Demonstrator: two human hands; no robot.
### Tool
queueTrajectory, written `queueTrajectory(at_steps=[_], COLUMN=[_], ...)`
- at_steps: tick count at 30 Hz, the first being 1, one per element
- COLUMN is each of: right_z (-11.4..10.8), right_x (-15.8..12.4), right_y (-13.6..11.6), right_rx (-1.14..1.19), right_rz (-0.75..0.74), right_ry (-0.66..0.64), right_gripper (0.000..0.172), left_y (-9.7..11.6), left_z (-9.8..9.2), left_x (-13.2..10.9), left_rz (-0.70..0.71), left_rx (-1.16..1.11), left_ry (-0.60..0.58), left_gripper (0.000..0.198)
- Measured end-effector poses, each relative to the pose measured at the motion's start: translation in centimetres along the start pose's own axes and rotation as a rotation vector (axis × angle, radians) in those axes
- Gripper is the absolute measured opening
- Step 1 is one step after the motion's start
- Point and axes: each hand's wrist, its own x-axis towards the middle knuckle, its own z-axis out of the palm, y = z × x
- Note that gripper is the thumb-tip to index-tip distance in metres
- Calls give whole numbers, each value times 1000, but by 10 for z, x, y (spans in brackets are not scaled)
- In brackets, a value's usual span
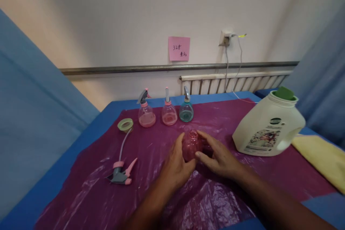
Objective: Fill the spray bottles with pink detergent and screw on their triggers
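A clear pink spray bottle [192, 145] without its spray head stands upright between my hands, its open neck facing up. My left hand [176, 161] curves round its left side. From the right, my right hand [219, 154] grips it with thumb and fingers. A grey and pink spray head [120, 174] with a long dip tube lies to the left on the purple plastic sheet [91, 187]. The tube's end reaches a small green-rimmed cup [125, 125]. How much liquid the held bottle contains I cannot tell.
Two pink spray bottles [147, 116] [169, 116] and a teal one [186, 112] stand behind my hands, heads fitted. At right are a large cream jug [266, 129] with a green scoop-like piece in its mouth and a yellow cloth [320, 154]. Blue curtains [32, 107] flank the table.
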Motion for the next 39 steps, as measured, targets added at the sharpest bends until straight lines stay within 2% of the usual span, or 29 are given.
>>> queueTrajectory(at_steps=[4, 10, 14, 18, 22, 24, 26, 28, 30, 31, 32, 34, 37, 39], right_z=[0, 0, -9, -34, -78, -103, -128, -150, -168, -175, -180, -185, -184, -183], right_x=[3, 8, 14, 20, 14, 2, -14, -31, -44, -49, -53, -58, -59, -57], right_y=[-1, -1, -9, -38, -71, -75, -65, -43, -13, 3, 18, 42, 65, 73], right_rx=[-1, -3, -35, -74, -147, -218, -276, -284, -289, -279, -246, -100, 58, 70], right_rz=[-5, -37, -71, -97, -200, -212, -167, -108, -16, 32, 92, 228, 364, 408], right_ry=[-7, 4, -9, 73, 188, 297, 499, 830, 1126, 1208, 1233, 1139, 946, 906], right_gripper=[75, 73, 67, 61, 56, 51, 41, 37, 48, 55, 62, 72, 70, 65], left_y=[-1, 2, -2, -4, 3, 8, 13, 16, 19, 20, 21, 21, 20, 22], left_z=[-2, -6, -6, -9, -15, -17, -19, -19, -20, -20, -20, -20, -19, -19], left_x=[5, 11, 13, 15, 16, 18, 19, 21, 21, 21, 21, 21, 21, 20], left_rz=[27, 53, 83, 46, -81, -134, -156, -156, -153, -156, -159, -162, -151, -150], left_rx=[41, 71, 90, 59, 41, 58, 69, 67, 67, 69, 72, 75, 61, 50], left_ry=[41, 55, 85, 77, -27, -52, -69, -85, -87, -86, -84, -74, -38, -13], left_gripper=[90, 77, 76, 81, 92, 97, 97, 96, 96, 96, 97, 98, 96, 94])
